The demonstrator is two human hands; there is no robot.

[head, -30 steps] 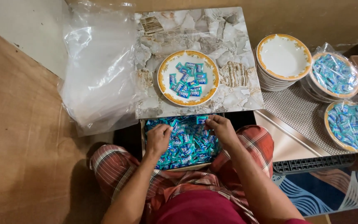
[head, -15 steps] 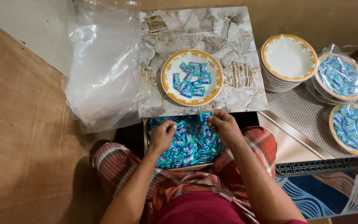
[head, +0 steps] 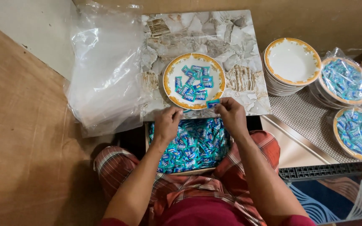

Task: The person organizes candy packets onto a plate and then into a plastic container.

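While both hands (head: 197, 119) hover, one candy (head: 213, 103) seems pinched rightward.

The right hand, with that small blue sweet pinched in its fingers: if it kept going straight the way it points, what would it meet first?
Probably the round white plate with the yellow rim: the right hand points up the table at its near edge, where blue wrapped sweets already lie. Its height above the plate is unclear.

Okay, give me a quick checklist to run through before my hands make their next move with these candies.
1. Right hand pinching a blue candy at the plate's near rim: ok.
2. Left hand holding a candy: cannot tell.
3. Plate has room left: ok.
4. Plate flat on the marble board: ok.
5. Candy box on the lap well filled: ok.
6. Clear plastic bags beside the board: ok.
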